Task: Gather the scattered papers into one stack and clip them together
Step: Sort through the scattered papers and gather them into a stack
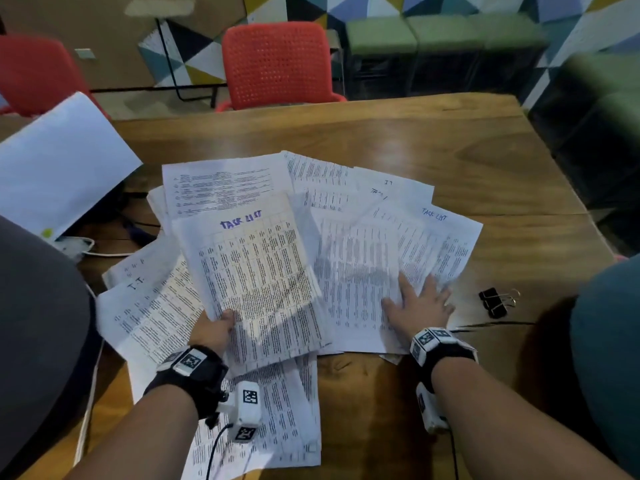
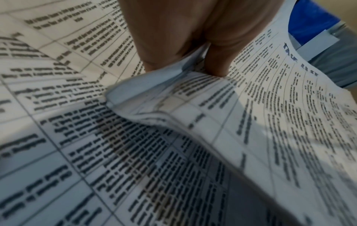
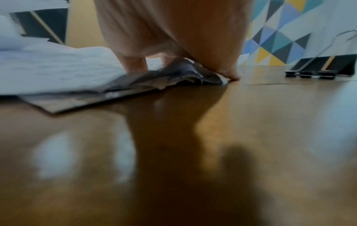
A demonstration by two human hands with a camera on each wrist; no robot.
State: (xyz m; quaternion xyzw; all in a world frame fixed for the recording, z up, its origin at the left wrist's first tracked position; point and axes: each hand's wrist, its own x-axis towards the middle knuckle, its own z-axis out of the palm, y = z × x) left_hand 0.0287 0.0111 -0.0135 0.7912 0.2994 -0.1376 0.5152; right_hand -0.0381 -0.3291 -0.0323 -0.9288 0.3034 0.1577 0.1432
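Note:
Printed papers (image 1: 349,209) lie fanned out over the wooden table (image 1: 450,150), several headed "TASK LIST" in blue. My left hand (image 1: 216,327) pinches the near edge of a small lifted bundle of sheets (image 1: 256,271), thumb on top; in the left wrist view the left hand (image 2: 185,61) grips the same curled sheets (image 2: 212,114). My right hand (image 1: 417,303) lies flat with spread fingers on the right-hand sheets (image 1: 360,271); the right wrist view shows its fingertips (image 3: 231,75) pressing the paper edge (image 3: 173,76). Black binder clips (image 1: 493,301) (image 3: 320,68) lie right of that hand.
A blank white sheet (image 1: 59,161) sticks up at the far left above a white cable (image 1: 86,251). A red chair (image 1: 277,64) stands behind the table and green benches (image 1: 443,39) line the wall. A dark seated body (image 1: 38,306) is at my left.

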